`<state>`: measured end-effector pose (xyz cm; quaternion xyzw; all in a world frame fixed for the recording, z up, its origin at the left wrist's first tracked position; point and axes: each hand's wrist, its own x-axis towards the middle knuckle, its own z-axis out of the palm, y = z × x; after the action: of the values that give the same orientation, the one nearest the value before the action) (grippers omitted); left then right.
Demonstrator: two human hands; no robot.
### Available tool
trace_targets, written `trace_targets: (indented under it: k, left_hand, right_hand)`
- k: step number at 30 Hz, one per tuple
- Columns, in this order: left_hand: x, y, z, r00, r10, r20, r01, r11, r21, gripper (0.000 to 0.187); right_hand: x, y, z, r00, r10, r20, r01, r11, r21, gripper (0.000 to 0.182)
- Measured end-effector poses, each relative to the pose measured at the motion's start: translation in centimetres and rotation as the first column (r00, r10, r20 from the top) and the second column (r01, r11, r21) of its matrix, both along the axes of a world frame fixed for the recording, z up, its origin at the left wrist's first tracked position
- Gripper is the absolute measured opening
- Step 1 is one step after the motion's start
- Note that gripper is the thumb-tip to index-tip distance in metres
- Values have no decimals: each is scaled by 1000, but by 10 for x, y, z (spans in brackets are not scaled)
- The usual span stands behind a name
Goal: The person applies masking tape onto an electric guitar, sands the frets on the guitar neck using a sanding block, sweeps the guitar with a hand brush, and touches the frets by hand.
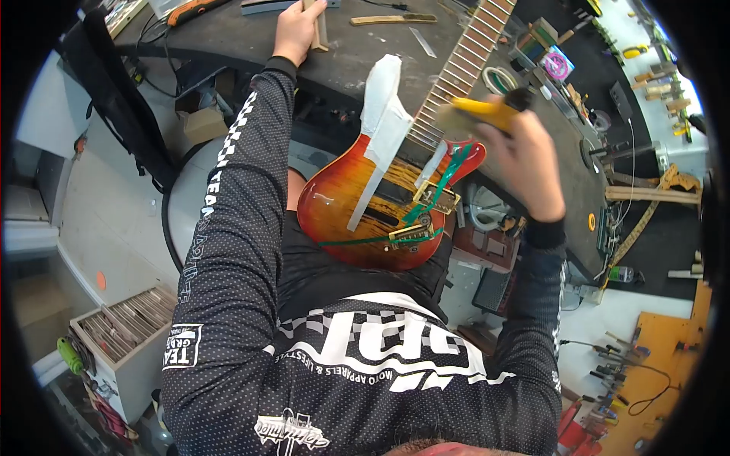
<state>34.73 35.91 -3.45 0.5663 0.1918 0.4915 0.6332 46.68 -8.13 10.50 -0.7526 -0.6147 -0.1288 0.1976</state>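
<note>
A sunburst electric guitar (327, 199) lies across the lap, its fretted neck (465, 57) reaching up over the workbench. White masking tape (380, 99) covers the body beside the neck, and green tape (439, 188) runs over the gold metal parts. At the bench edge my left hand (295, 32) is closed around a narrow wooden stick (321, 32). My right hand (528, 156) grips a yellow-and-black hand tool (487, 112) close by the upper frets, where the neck joins the body. Motion blurs this tool, and its kind cannot be made out.
On the dark workbench (357, 57) lie a flat wooden strip (393, 19) and a thin metal strip (423, 42). A tape roll (499, 79) sits right of the neck. Wall tools hang at right, and a box of thin sheets (125, 327) stands lower left.
</note>
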Motion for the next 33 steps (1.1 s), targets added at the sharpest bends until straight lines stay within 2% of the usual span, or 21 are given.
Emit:
trace_targets:
  k: [2,3,6,8,9,10,12,15,17,18,19,22,25,27,28,30,32,33]
  left_hand:
    - [4,9,-9,999,29,-27,-27,998,55,25]
    - [7,13,-12,999,36,-38,-32,995,90,26]
    - [4,0,-1,997,35,-72,-30,997,77,26]
    - [2,2,-2,995,44,-89,-36,995,92,27]
    - [3,7,-6,995,39,-87,-31,996,84,27]
    - [2,7,-6,996,33,-86,-26,997,78,27]
    - [3,9,-6,996,50,-76,-42,994,104,28]
    - [1,8,-7,995,55,-83,-46,993,106,28]
    - [1,3,-3,995,37,-89,-30,996,79,28]
    - [2,3,-2,995,47,-86,-40,996,85,28]
    - [3,3,-4,995,56,-84,-49,995,91,28]
    - [6,7,-7,991,65,-115,-50,991,127,28]
    - [2,1,-1,993,53,-102,-39,990,134,29]
    - [3,7,-4,995,51,-85,-39,990,137,29]
    - [2,9,-7,996,46,-78,-36,990,134,29]
    - [2,6,-4,996,34,-83,-25,993,112,28]
    - [0,2,-1,996,40,-82,-32,994,102,28]
    - [0,4,-3,995,31,-91,-22,995,98,27]
  right_hand:
    - [1,-18,21,991,-116,70,108,988,110,34]
    - [-6,-20,27,965,-244,-94,253,962,104,30]
    - [-7,4,2,991,-74,-114,96,976,198,26]
    - [-35,37,-15,999,46,3,-45,981,189,26]
    - [-43,53,-28,983,185,-1,-180,956,233,28]
    - [-56,64,-24,966,252,64,-258,956,137,25]
    - [-68,74,-21,950,311,-21,-302,937,174,22]
    - [-33,65,-8,964,244,103,-262,938,227,25]
    - [-8,40,9,987,-101,125,72,973,220,26]
    - [9,34,18,974,-126,189,61,947,316,23]
    - [19,29,28,943,-240,232,154,929,336,25]
    - [22,36,27,941,-287,181,187,883,430,28]
    - [3,70,-9,990,-123,70,94,942,321,23]
    - [-31,83,-25,957,231,176,-270,931,245,21]
    - [-54,83,-22,967,213,136,-222,974,52,27]
    - [-61,82,-24,971,233,54,-239,956,171,31]
    - [-30,79,-20,969,185,166,-226,935,274,29]
    - [-17,67,-11,985,70,159,-111,957,268,24]
